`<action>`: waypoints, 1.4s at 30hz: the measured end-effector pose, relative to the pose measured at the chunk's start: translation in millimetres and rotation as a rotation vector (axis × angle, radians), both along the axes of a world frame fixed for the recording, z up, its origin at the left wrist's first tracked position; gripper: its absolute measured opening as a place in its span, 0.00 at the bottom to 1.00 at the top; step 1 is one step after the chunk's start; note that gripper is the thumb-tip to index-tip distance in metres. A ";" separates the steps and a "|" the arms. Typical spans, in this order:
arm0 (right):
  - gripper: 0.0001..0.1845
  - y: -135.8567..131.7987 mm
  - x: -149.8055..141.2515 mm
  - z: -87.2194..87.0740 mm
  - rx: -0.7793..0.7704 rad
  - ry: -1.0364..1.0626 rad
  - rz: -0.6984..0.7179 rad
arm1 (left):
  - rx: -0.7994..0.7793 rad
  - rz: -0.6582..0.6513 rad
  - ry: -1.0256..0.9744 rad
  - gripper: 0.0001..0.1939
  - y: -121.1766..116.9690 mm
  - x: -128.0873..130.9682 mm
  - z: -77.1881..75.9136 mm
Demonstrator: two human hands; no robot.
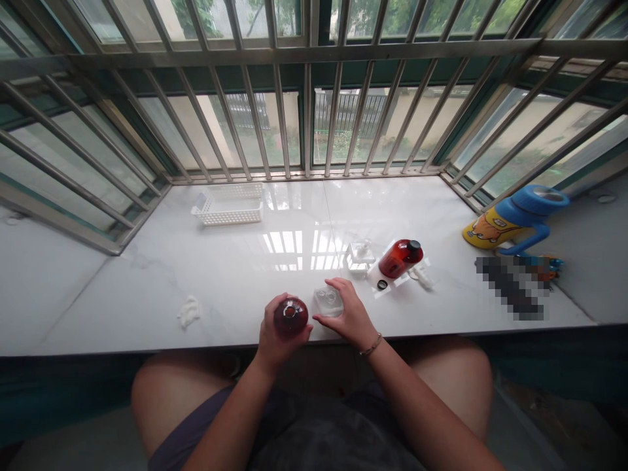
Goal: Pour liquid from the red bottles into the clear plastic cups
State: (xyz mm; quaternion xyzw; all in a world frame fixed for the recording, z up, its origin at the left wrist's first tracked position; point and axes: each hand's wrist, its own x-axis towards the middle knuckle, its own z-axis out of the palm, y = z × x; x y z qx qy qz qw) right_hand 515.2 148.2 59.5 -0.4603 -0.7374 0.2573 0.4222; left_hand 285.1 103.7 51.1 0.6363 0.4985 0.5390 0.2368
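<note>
My left hand [275,333] is wrapped round a dark red see-through bottle [291,316], whose round shoulder and narrow uncapped-looking neck face up at me. Just right of it, a small clear square container [328,301] sits between the thumb and fingers of my right hand [349,314]. The two objects are close together near the counter's front edge. Beyond my right hand stands another clear square container [361,256]. Beside that, a red bottle with a black cap [401,258] is near a small black ring [382,285] on a white sheet [375,275].
A white perforated basket [228,212] sits at the back left of the white counter [122,301]. Crumpled white tissue [190,312] lies at left. A yellow and blue handled flask [510,219] stands at right, behind a blurred-out object [510,288]. Metal bars [307,118] line the window.
</note>
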 end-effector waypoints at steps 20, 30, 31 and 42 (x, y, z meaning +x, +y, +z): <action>0.45 0.2 -0.3 -0.3 0.002 -0.003 -0.006 | -0.002 0.006 -0.003 0.43 -0.6 0.2 2.0; 0.45 0.5 -0.2 -1.9 0.002 -0.001 -0.008 | 0.003 0.009 -0.002 0.43 -0.5 0.1 2.0; 0.45 0.6 -0.2 -1.9 0.002 -0.001 -0.008 | 0.001 0.008 -0.002 0.43 -0.5 0.0 1.8; 0.44 0.4 -0.4 0.1 -0.001 -0.002 -0.009 | 0.000 0.007 0.005 0.42 -0.5 0.5 4.2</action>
